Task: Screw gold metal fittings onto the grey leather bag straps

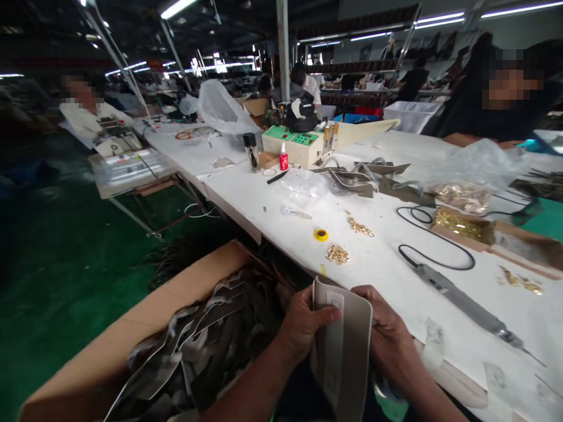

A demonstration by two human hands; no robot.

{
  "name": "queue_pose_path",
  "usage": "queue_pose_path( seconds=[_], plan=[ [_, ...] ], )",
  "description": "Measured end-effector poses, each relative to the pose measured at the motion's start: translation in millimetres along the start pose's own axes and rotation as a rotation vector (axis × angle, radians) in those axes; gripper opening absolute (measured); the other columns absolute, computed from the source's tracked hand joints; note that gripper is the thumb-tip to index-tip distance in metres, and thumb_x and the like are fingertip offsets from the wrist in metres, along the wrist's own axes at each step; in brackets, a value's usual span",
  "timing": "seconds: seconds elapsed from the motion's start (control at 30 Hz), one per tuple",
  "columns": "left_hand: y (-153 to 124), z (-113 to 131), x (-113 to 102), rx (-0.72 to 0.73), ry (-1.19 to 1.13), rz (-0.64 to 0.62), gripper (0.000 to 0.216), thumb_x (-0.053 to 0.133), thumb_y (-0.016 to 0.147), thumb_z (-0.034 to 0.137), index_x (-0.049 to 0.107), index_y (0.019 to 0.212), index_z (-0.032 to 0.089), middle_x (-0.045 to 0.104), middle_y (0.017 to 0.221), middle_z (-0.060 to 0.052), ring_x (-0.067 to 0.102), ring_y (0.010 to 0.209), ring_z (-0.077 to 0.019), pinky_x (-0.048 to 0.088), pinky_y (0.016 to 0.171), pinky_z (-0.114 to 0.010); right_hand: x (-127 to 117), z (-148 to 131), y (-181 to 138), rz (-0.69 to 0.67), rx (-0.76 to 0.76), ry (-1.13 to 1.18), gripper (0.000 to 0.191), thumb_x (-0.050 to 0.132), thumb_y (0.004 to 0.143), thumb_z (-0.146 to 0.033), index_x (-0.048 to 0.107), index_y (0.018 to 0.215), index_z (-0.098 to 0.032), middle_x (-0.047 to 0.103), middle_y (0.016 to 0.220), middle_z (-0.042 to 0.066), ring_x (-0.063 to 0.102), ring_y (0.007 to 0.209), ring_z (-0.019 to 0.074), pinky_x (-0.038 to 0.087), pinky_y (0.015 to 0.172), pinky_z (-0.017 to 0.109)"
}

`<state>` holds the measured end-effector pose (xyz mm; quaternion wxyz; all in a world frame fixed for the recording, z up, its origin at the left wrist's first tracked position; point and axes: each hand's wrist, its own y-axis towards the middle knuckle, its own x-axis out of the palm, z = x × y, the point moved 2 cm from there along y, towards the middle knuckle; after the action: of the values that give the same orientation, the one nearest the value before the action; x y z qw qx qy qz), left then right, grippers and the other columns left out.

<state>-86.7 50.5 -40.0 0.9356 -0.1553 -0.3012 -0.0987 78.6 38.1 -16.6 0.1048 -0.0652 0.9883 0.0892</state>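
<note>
A taupe leather-like panel [354, 340] with a pale strip along it stands upright between my hands, in front of the table edge. My left hand [303, 325] grips its left edge, thumb pressed on the pale strip. My right hand [389, 328] is closed at the panel's right edge; its fingertips are partly hidden behind the panel. Just beyond on the table lie a small pile of gold metal pieces [338, 254], a yellow round item with a dark centre [321, 235] and more gold pieces [360, 225].
A cardboard box [145, 319] full of dark strips stands at my left. A grey electric screwdriver [466, 302] with a black cord lies at the right, near boxes of gold parts [461, 225]. A machine with green panels [294, 146] stands farther back. Other people sit around.
</note>
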Motion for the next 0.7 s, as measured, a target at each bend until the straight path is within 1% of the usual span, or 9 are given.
queue_pose_path(
  seconds=[0.1, 0.17, 0.23, 0.27, 0.33, 0.43, 0.5, 0.6, 0.7],
  plan=[
    [-2.0, 1.8, -15.0, 0.000, -0.047, 0.059, 0.051, 0.099, 0.061, 0.034, 0.078, 0.100, 0.010, 0.079, 0.086, -0.008, 0.069, 0.071, -0.0165, 0.054, 0.069, -0.026, 4.9, -6.2, 15.7, -0.221, 0.032, -0.042, 0.019, 0.066, 0.097, -0.040, 0.081, 0.093, -0.029, 0.066, 0.107, 0.008, 0.066, 0.095, 0.0252, 0.059, 0.075, 0.033],
    [-2.6, 3.3, -25.2, 0.000, -0.084, 0.096, 0.051, 0.100, 0.059, 0.035, 0.079, 0.098, 0.010, 0.079, 0.085, -0.008, 0.070, 0.071, -0.0170, 0.055, 0.070, -0.027, 6.8, -12.2, 31.1, -0.363, 0.027, -0.047, 0.023, 0.063, 0.099, -0.042, 0.082, 0.096, -0.029, 0.069, 0.111, 0.008, 0.067, 0.098, 0.0253, 0.059, 0.078, 0.034],
    [-3.1, 6.5, -34.3, 0.005, -0.117, 0.128, 0.052, 0.102, 0.056, 0.036, 0.079, 0.095, 0.010, 0.079, 0.085, -0.009, 0.071, 0.071, -0.0177, 0.056, 0.071, -0.028, 9.5, -15.9, 53.3, -0.457, -0.003, -0.060, 0.025, 0.062, 0.099, -0.043, 0.082, 0.101, -0.028, 0.072, 0.111, 0.009, 0.068, 0.099, 0.0257, 0.060, 0.082, 0.035],
    [-3.6, 8.7, -38.2, 0.010, -0.126, 0.145, 0.053, 0.102, 0.055, 0.037, 0.080, 0.094, 0.010, 0.080, 0.087, -0.010, 0.071, 0.071, -0.0181, 0.057, 0.071, -0.029, 11.6, -15.7, 67.7, -0.469, -0.024, -0.083, 0.025, 0.063, 0.099, -0.043, 0.082, 0.104, -0.027, 0.073, 0.111, 0.009, 0.069, 0.100, 0.0260, 0.060, 0.085, 0.037],
    [-5.6, 13.6, -44.9, 0.020, -0.131, 0.182, 0.054, 0.103, 0.053, 0.038, 0.080, 0.094, 0.010, 0.080, 0.090, -0.011, 0.072, 0.073, -0.0194, 0.058, 0.072, -0.030, 18.2, -10.5, 104.0, -0.414, -0.070, -0.170, 0.027, 0.067, 0.096, -0.045, 0.081, 0.108, -0.025, 0.075, 0.108, 0.009, 0.071, 0.102, 0.0265, 0.058, 0.090, 0.039],
    [-11.5, 17.7, -52.5, 0.020, -0.123, 0.236, 0.055, 0.103, 0.051, 0.037, 0.081, 0.093, 0.010, 0.081, 0.092, -0.013, 0.073, 0.077, -0.0225, 0.058, 0.072, -0.031, 36.6, 4.9, 172.7, -0.273, -0.139, -0.373, 0.027, 0.068, 0.093, -0.042, 0.080, 0.109, -0.022, 0.075, 0.107, 0.009, 0.072, 0.094, 0.0236, 0.058, 0.086, 0.036],
    [-16.1, 16.2, -56.9, 0.013, -0.129, 0.259, 0.054, 0.103, 0.051, 0.038, 0.081, 0.092, 0.010, 0.081, 0.091, -0.014, 0.074, 0.078, -0.0244, 0.058, 0.071, -0.031, 53.8, 15.5, 221.4, -0.233, -0.166, -0.562, 0.027, 0.067, 0.093, -0.034, 0.080, 0.112, -0.021, 0.074, 0.113, 0.009, 0.072, 0.092, 0.0215, 0.056, 0.087, 0.034],
    [-21.1, 9.0, -63.8, 0.009, -0.138, 0.276, 0.052, 0.102, 0.054, 0.039, 0.082, 0.091, 0.009, 0.081, 0.086, -0.014, 0.075, 0.078, -0.0260, 0.059, 0.072, -0.033, 80.5, 27.5, 284.0, -0.243, -0.145, -0.876, 0.034, 0.063, 0.096, -0.031, 0.076, 0.126, -0.022, 0.071, 0.129, 0.010, 0.069, 0.108, 0.0247, 0.053, 0.093, 0.035],
    [-21.7, 1.1, -71.8, 0.001, -0.146, 0.279, 0.053, 0.101, 0.055, 0.042, 0.083, 0.091, 0.008, 0.081, 0.083, -0.015, 0.076, 0.077, -0.0272, 0.059, 0.073, -0.035, 102.7, 35.7, 322.2, -0.299, -0.127, -0.998, 0.041, 0.063, 0.096, -0.030, 0.071, 0.135, -0.022, 0.069, 0.135, 0.012, 0.060, 0.124, 0.0300, 0.050, 0.098, 0.038]
  ],
)
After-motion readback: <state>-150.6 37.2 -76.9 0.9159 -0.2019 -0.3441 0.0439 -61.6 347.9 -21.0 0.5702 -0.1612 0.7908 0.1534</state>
